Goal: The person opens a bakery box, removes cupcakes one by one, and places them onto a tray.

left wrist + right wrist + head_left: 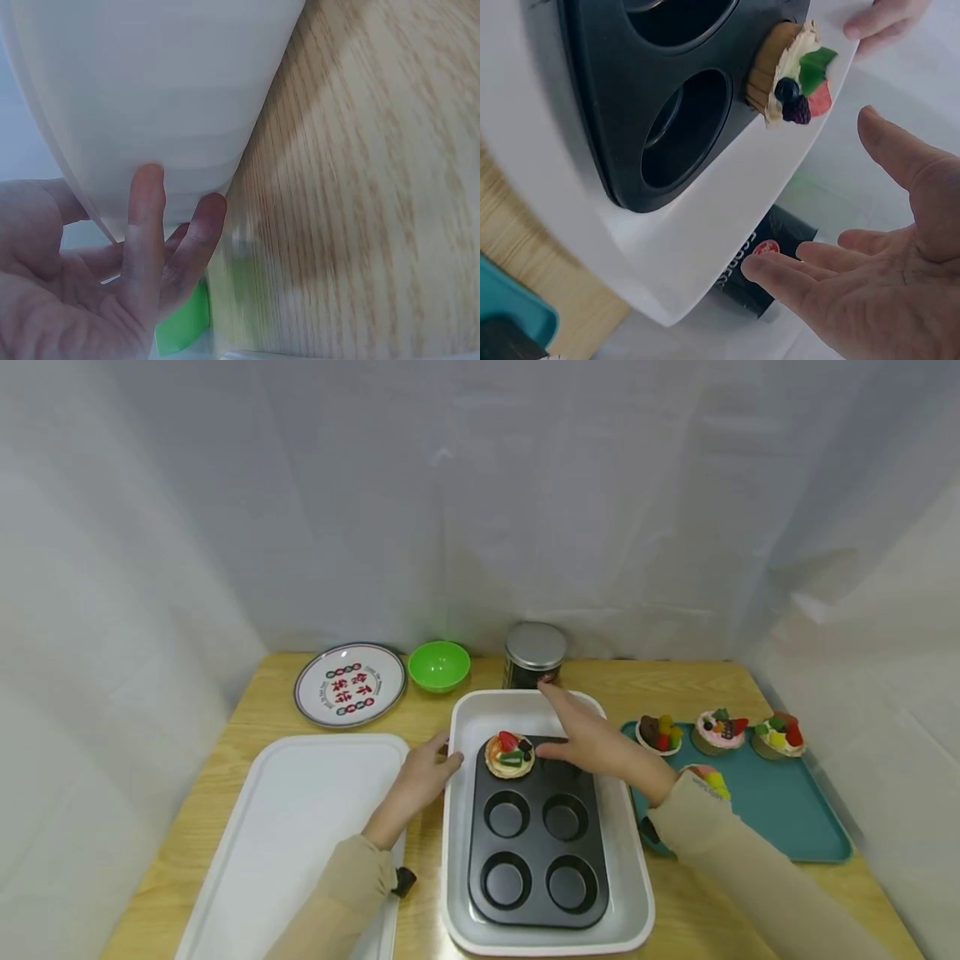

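A dark six-cup muffin tin (pixel 536 868) lies inside a deep white tub (pixel 641 885). One fruit-topped cupcake (pixel 510 755) sits in the tin's far left cup. My left hand (pixel 420 774) holds the tub's left rim, thumb over the edge; in the left wrist view its fingers rest on the tub's outer wall (pixel 157 82). My right hand (pixel 592 739) reaches over the tub's far right part with fingers extended and nothing in them. In the right wrist view its thumb points toward the cupcake (pixel 799 79) but stays apart from it.
Right of the tub, a teal tray (pixel 787 810) bears several cupcakes (pixel 718 732), one partly behind my right sleeve. A white tray (pixel 300 827) lies left. Behind stand a patterned plate (pixel 351 685), a green bowl (pixel 439 666) and a dark lidded can (pixel 535 647).
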Motion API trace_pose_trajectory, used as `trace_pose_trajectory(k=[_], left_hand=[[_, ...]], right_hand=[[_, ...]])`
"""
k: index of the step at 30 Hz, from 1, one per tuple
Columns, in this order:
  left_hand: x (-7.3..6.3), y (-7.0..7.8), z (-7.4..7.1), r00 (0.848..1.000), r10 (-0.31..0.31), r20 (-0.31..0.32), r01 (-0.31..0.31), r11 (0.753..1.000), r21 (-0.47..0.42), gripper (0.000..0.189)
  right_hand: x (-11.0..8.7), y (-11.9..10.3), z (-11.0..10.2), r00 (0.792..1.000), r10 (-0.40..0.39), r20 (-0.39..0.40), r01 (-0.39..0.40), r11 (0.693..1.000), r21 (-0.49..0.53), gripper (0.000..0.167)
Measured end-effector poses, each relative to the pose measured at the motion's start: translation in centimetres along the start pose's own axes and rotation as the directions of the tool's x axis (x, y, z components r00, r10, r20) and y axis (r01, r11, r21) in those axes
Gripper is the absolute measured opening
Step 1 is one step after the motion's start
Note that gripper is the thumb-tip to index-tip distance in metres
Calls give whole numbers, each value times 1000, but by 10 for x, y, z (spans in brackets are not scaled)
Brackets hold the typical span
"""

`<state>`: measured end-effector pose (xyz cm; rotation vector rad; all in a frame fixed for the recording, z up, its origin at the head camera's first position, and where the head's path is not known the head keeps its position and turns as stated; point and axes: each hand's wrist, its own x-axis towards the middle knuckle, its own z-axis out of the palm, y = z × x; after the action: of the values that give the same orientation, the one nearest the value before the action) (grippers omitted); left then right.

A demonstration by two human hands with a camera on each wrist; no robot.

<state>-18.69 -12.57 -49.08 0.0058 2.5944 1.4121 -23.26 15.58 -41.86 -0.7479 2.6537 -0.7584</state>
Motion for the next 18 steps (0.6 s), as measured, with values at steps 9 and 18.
trace_pose_trajectory(k=[9,18], left_hand=[[0,-1,0,1000,13,-6,-13,1000,2,51],[0,-1,1,1000,6,-21,-6,1000,-2,50]], right_hand=[[15,-14,16,999,-25,32,27,996,-90,96],[23,-25,35,991,-10,135,25,994,-104,92]])
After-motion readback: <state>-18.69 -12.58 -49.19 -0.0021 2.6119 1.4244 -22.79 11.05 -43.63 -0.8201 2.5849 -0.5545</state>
